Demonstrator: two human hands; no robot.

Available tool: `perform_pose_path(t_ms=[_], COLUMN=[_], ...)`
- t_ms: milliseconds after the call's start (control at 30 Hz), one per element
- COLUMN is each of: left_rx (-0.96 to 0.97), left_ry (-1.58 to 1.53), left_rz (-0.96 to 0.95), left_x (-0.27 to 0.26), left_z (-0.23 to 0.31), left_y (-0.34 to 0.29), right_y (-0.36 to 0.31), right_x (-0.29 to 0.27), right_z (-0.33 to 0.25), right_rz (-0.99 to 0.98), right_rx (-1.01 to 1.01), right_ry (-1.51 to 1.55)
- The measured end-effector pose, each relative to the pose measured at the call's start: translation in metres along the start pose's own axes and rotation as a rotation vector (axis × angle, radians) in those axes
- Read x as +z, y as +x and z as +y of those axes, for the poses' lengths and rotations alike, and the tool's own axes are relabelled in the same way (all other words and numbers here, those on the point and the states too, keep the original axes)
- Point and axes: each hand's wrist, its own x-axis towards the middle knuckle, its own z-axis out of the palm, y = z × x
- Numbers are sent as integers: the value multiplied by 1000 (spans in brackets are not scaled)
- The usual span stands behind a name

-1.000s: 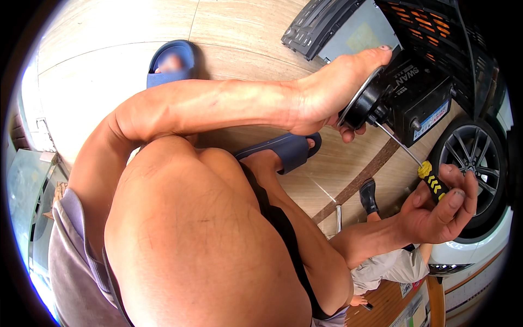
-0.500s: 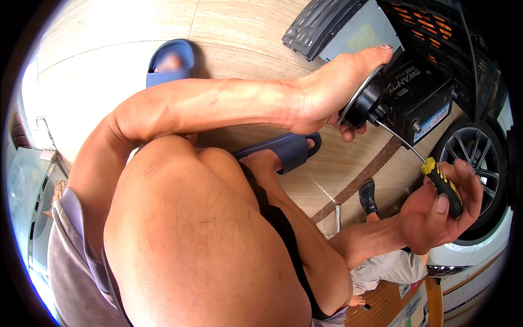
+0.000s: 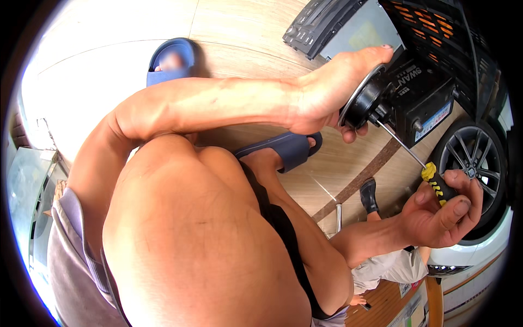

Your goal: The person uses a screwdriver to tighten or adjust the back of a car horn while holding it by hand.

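My left hand (image 3: 335, 92) is closed on a round black part with a metal rim (image 3: 364, 103), held up by its edge with the thumb stretched along the top. The part's black body faces right. A screwdriver (image 3: 409, 149) slants down from it to the right, its thin shaft meeting a small black stub on the body; the exact contact at the tip is hidden. My right hand (image 3: 444, 212) has its fingers curled round the yellow and black handle. Fingers and thumb partly cover the handle's lower end.
Beyond the part stands a black box-shaped car battery (image 3: 419, 92), beside a black plastic crate (image 3: 430, 27). A car stereo unit (image 3: 348, 27) lies on the tiled floor. At right is a car wheel (image 3: 471, 158). Another person's leg and black shoe (image 3: 368, 196) show below.
My right hand's fingers have shifted round the screwdriver handle and curled over its lower end. The left hand and the round part stay almost still.
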Motion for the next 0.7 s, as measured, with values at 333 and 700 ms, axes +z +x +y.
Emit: perform_pose_path(t_ms=[333, 700], left_rx=[-4, 22], left_ry=[-40, -22], left_rz=[-2, 4], left_x=[-2, -2], left_z=[0, 0], left_y=[-2, -1], right_y=[1, 1], right_x=[10, 22], right_z=[-5, -10], right_rz=[-119, 90], right_rx=[-79, -21], right_ry=[160, -115])
